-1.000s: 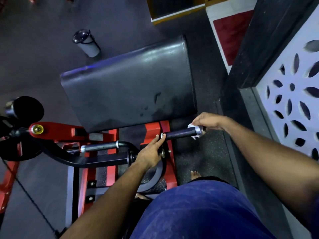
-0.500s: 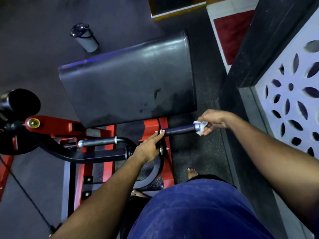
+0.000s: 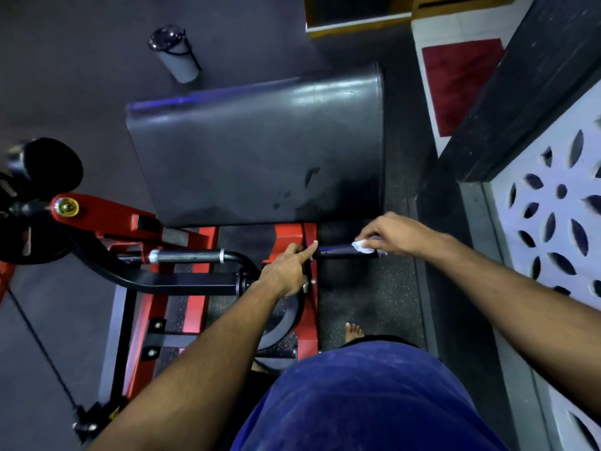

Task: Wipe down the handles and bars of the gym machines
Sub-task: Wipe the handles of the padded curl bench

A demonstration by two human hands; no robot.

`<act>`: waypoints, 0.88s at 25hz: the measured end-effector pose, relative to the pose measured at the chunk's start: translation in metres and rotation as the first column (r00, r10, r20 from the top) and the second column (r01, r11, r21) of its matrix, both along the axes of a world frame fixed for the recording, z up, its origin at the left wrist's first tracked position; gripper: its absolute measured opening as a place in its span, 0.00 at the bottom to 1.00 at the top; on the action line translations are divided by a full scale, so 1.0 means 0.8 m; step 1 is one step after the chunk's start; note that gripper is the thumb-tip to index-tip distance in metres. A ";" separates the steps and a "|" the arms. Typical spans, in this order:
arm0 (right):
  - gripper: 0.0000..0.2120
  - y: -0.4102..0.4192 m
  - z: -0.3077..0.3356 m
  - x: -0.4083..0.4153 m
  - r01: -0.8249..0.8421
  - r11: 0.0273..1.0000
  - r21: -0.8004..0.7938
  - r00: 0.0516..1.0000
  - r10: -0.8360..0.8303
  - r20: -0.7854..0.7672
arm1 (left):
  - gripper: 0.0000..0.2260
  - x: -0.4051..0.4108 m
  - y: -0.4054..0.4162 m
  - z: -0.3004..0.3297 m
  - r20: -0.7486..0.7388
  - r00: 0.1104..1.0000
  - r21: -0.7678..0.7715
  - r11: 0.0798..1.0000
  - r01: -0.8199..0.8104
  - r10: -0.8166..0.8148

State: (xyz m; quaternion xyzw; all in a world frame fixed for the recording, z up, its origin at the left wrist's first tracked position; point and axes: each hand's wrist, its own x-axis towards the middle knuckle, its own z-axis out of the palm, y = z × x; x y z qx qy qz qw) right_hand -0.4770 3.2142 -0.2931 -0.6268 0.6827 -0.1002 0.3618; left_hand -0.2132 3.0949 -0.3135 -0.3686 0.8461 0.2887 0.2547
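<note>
A red and black curl machine stands below me with a big black arm pad [image 3: 260,148]. Its right handle [image 3: 335,252] is a dark grip sticking out to the right. My right hand [image 3: 390,234] pinches a white wipe [image 3: 362,247] against the outer part of that grip. My left hand [image 3: 286,271] rests at the handle's inner end, its index finger stretched along the bar joint. The left handle [image 3: 188,256], with chrome collars, lies free to the left.
A bottle [image 3: 175,53] stands on the dark floor beyond the pad. A black weight plate [image 3: 42,170] hangs at the far left. A patterned white wall panel [image 3: 553,216] runs close along the right. My bare foot [image 3: 354,330] shows beside the red frame [image 3: 192,307].
My right hand has slid the wipe inward from the handle's outer end onto the grip. My left hand has stayed at the inner end.
</note>
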 end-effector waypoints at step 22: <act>0.03 -0.034 -0.034 0.071 -0.154 0.971 -0.181 0.982 0.130 -0.138 | 0.34 0.043 0.008 -0.043 -0.286 0.857 0.192 0.902 -0.387 0.429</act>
